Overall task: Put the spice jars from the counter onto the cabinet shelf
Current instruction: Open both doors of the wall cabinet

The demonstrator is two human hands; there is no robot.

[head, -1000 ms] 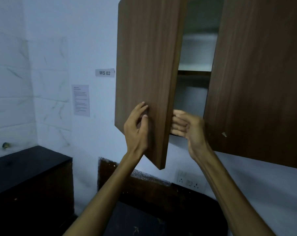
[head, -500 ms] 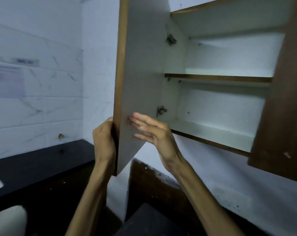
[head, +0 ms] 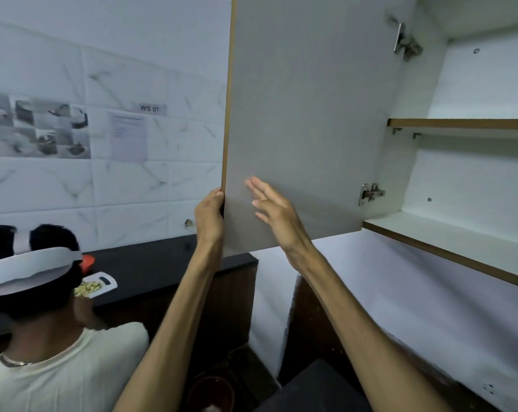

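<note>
Gripping the outer edge of the open cabinet door (head: 305, 120), the left hand (head: 209, 217) has its fingers curled round the wood-coloured edge band, so its grip is closed on the door. The right hand (head: 274, 214) is held up at the door's pale inner face, at about 3 o'clock from the left hand, with fingers straight and spread, holding nothing; whether the fingertips touch the panel cannot be told.

The door is swung wide, showing two metal hinges (head: 370, 193) on its hinge side. At 3 o'clock from the hands the cabinet stands open, with an upper shelf (head: 459, 124) and a lower shelf (head: 448, 239), both white with brown front edges. No spice jars show anywhere in view, neither on the shelves nor on the dark desk (head: 150, 263) that runs along the tiled wall at 9 o'clock.

At 8 o'clock a second person (head: 43, 337) in a light shirt wears a white head strap and faces the desk, where a white cutting board (head: 98, 285) with chopped yellow pieces lies. A label reading "WS 07" (head: 149, 108) and a printed sheet (head: 128, 135) hang on the wall.
</note>
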